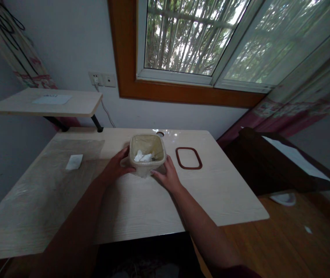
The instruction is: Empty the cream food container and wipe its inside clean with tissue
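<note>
A small translucent beige container [147, 152] stands upright on the light wooden desk [142, 200], with crumpled white paper inside it. My left hand [117, 166] grips its left side, fingers curled against the wall. My right hand [167, 174] presses its lower right side, fingers together around the corner. Just right of the container, a brown rectangular ring [188, 158], like a seal or lid rim, lies flat on the desk.
A clear plastic sheet [63, 162] with a small white paper [74, 162] on it covers the desk's left part. A raised shelf [46, 102] stands at back left. A dark wooden piece of furniture [281, 162] sits to the right, below the window.
</note>
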A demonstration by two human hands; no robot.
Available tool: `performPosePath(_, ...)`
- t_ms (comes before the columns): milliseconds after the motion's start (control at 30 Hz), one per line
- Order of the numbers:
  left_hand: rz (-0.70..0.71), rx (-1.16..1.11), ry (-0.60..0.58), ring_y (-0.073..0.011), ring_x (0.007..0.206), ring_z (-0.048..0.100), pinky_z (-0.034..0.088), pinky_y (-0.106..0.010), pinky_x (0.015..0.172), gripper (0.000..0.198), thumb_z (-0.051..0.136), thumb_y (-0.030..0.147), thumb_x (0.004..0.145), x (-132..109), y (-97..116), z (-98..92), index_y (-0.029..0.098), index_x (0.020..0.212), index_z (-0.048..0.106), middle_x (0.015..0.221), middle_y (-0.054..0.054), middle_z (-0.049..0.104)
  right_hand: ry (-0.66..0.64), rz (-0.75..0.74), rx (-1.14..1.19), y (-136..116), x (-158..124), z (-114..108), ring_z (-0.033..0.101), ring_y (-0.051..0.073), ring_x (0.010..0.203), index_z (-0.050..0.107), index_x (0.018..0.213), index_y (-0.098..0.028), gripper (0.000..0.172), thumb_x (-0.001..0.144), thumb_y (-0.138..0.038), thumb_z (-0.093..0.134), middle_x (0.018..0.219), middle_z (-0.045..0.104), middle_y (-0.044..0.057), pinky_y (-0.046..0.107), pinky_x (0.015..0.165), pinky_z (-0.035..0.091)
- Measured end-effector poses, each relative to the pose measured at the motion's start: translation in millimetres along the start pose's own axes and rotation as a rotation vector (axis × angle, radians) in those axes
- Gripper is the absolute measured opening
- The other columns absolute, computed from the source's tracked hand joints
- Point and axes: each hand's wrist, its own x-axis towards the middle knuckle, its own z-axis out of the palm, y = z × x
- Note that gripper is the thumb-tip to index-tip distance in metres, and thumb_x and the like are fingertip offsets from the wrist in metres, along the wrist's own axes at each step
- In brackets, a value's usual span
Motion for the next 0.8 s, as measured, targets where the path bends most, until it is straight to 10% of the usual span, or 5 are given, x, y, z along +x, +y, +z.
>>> performPosePath(400, -0.016, 0.186, 0.110, -0.0249, 0.099, 0.073, 0.057, -0.040, 0.094, 0.028, 0.070, 0.042, 0.086, -11, 2, -7.3, 0.023, 0.106, 0.076, 0.105, -0.008, 0.077, 0.104, 0.068, 0.241, 7, -1, -4, 0.059, 0.023, 0.104, 0.060, 0.124, -0.026, 0.032, 0.095, -0.040, 0.062, 0.115, 0.059, 0.007, 0.038, 0.088, 0.052)
performPosePath(800, -0.053, 0.305, 0.277, -0.0196, 0.087, 0.069, 0.055, -0.033, 0.082, 0.015, 0.062, 0.031, 0.085, -14, 5, 13.0, 0.021, 0.088, 0.072, 0.090, -0.004, 0.073, 0.157, -0.015, 0.171, -3, 1, -6, 0.058, 0.020, 0.091, 0.063, 0.097, -0.023, 0.007, 0.097, -0.029, 0.059, 0.097, 0.060, 0.005, 0.035, 0.079, 0.049)
